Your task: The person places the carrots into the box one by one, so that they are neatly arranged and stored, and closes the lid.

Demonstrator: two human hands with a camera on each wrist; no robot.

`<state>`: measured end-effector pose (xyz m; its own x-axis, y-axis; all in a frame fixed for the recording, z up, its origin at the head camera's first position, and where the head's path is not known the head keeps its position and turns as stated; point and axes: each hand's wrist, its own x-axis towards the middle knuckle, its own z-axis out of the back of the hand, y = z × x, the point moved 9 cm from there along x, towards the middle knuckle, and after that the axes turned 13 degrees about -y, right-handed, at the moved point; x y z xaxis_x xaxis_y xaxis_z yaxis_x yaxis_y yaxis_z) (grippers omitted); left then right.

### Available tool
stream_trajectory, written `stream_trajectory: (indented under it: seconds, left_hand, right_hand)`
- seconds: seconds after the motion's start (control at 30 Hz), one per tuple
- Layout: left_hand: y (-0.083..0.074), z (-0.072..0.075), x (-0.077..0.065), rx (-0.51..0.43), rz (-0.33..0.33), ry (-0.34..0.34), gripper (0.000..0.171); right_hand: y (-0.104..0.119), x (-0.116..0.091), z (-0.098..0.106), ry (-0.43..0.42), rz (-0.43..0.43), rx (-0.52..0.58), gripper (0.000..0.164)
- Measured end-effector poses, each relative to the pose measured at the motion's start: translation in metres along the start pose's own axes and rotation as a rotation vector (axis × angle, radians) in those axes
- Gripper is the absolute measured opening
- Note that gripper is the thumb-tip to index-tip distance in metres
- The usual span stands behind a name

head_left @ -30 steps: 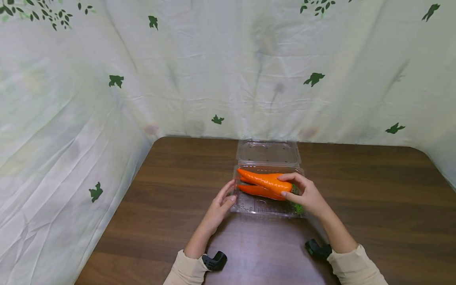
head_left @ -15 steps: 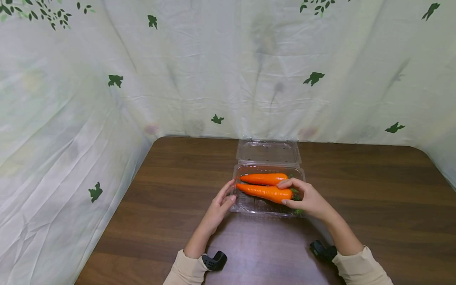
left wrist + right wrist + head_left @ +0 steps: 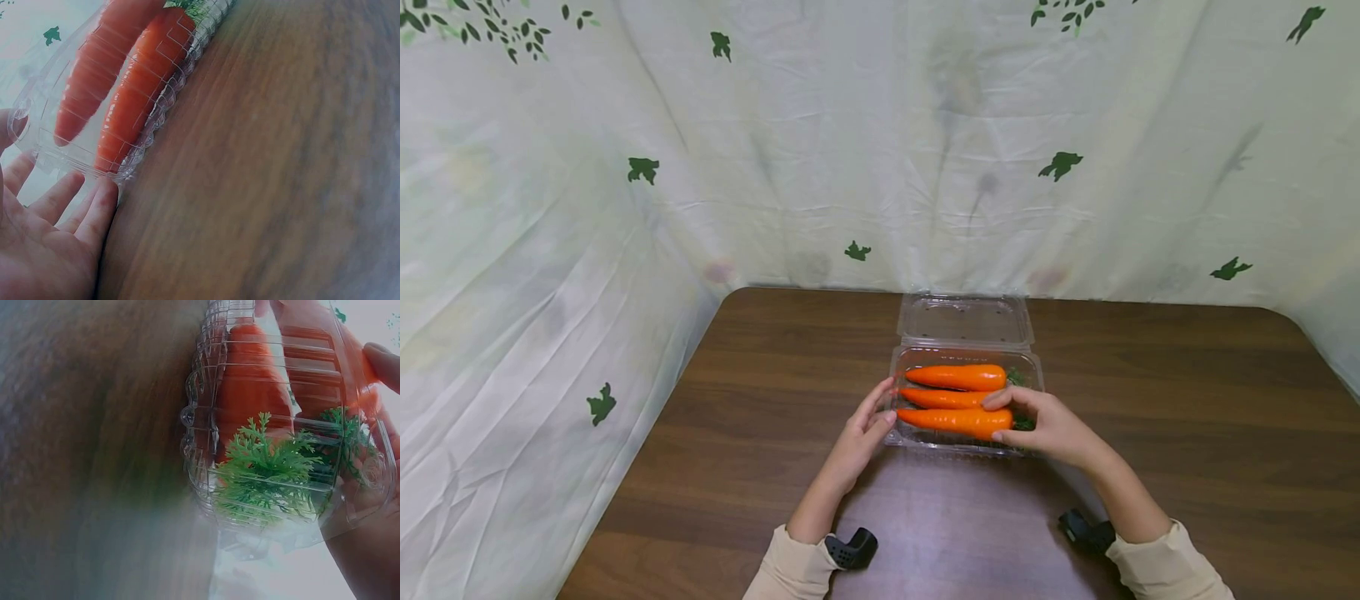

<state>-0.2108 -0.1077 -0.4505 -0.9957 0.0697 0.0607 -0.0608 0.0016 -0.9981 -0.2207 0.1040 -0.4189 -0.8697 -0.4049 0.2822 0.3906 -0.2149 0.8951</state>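
Note:
Three orange carrots with green tops lie side by side in a clear plastic clamshell box, tips to the left: a back carrot, a middle carrot and a front carrot. My right hand pinches the thick end of the front carrot between thumb and fingers, partly covering the middle one. Leafy tops show through the box wall in the right wrist view. At the box's left end, my left hand touches the rim with thumb and outstretched fingers.
The box's lid lies folded back toward the curtain, near the far edge of the brown wooden table. Each wrist wears a black device, such as the left one.
My right hand has moved the carrot it holds toward the front of the box and lower, uncovering the back and then the middle carrot. The left hand has stayed at the rim.

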Motion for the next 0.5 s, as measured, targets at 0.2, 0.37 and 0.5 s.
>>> stream_trajectory:
  seconds: [0.2,0.37,0.5]
  left_hand:
    - [-0.0010,-0.0005,-0.0003,0.005,0.007,0.007,0.051]
    - [-0.0013,-0.0007,-0.0005,0.005,0.008,0.011,0.051]
    - [-0.0020,-0.0004,-0.0013,0.013,0.015,0.008,0.051]
  right_hand:
    - [0.0003,-0.0001,-0.0017,0.021,-0.028,-0.044,0.026]
    - [-0.0003,0.0006,-0.0055,0.051,-0.029,-0.099,0.028]
    - [-0.0007,0.0010,-0.0081,0.070,-0.018,-0.116,0.028]
